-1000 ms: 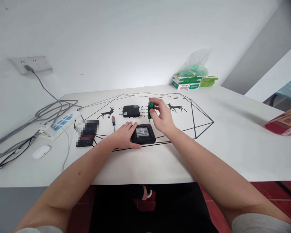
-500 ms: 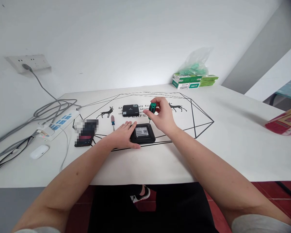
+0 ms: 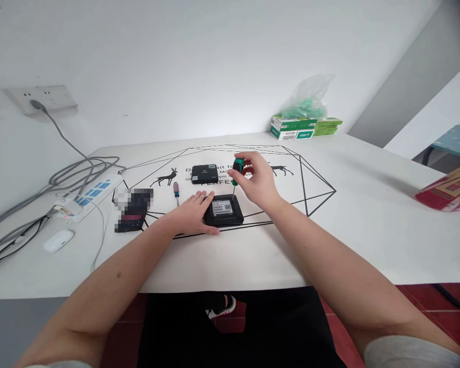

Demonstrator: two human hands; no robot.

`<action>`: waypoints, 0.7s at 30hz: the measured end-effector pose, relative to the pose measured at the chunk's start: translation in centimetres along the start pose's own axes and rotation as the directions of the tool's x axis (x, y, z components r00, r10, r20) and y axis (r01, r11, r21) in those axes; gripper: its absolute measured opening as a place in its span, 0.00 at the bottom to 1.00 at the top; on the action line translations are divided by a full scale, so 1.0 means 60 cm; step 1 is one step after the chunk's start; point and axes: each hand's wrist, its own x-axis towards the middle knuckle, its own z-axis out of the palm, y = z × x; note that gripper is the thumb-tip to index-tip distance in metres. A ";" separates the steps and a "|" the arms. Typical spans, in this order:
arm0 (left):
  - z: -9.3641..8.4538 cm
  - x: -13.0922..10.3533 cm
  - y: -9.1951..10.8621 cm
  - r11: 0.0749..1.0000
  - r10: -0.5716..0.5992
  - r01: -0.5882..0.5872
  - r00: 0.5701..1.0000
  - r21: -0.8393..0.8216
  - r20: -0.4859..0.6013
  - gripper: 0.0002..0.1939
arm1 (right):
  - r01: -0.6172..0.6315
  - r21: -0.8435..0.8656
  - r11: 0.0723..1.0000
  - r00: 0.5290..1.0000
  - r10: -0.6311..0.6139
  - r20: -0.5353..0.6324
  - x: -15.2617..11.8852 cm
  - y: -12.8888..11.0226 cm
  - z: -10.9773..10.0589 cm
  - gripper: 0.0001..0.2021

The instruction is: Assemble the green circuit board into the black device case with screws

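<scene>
A black square plastic housing (image 3: pixel 235 222) with a white printed label (image 3: pixel 221 206) lies flat on the table, its recessed side up. My left hand (image 3: pixel 191 217) rests at its left side with fingers stretched out and thumb apart along the near edge. In my right hand (image 3: pixel 258 181), the fingers are closed round the handle of a green-and-black screwdriver (image 3: pixel 238 166). The screwdriver stands nearly upright, its tip down at the housing's upper right part. Whether the tip sits in a screw is too small to tell.
Behind the housing lies a black box (image 3: pixel 204 174). A second screwdriver (image 3: pixel 176 190) lies left of it, near a blurred-out phone (image 3: pixel 138 209). Further left are a power strip (image 3: pixel 95 194), cables, glasses (image 3: pixel 19 243) and a white case (image 3: pixel 59 240). Green boxes (image 3: pixel 293 128) stand at the back.
The screwdriver's top has tilted slightly left and its tip has shifted a little left on the housing, with my right hand following. The whole view has also shifted slightly. My left hand stays at the housing.
</scene>
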 end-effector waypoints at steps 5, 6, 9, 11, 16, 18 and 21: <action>-0.002 -0.001 -0.002 1.000 0.007 -0.007 1.000 0.007 0.012 0.75 | -0.030 0.024 0.999 0.999 0.031 -0.043 0.002 0.004 0.000 0.16; -0.004 -0.002 -0.003 1.000 0.008 -0.008 1.000 0.004 0.020 0.75 | -0.031 0.028 0.999 0.998 0.032 -0.053 0.002 0.004 -0.001 0.16; -0.009 -0.005 -0.003 1.000 0.012 -0.012 1.000 -0.027 0.020 0.72 | -0.028 0.048 0.998 0.996 0.032 -0.084 0.002 0.004 -0.001 0.16; -0.011 -0.005 -0.003 0.997 0.019 -0.022 0.999 -0.079 -0.039 0.65 | -0.045 0.083 0.996 0.993 0.054 -0.110 0.002 0.004 -0.001 0.17; -0.008 0.008 -0.006 0.985 0.022 -0.094 0.900 -0.145 -0.434 0.37 | -0.139 0.233 0.963 0.975 0.174 -0.140 -0.004 0.002 0.011 0.21; -0.005 0.016 -0.010 0.978 0.054 -0.151 0.848 -0.142 -0.527 0.24 | -0.158 0.270 0.950 0.971 0.199 -0.134 -0.008 0.000 0.018 0.21; -0.004 0.025 -0.017 0.968 0.101 -0.209 0.830 -0.138 -0.548 0.15 | -0.156 0.299 0.941 0.971 0.202 -0.129 -0.015 -0.004 0.026 0.21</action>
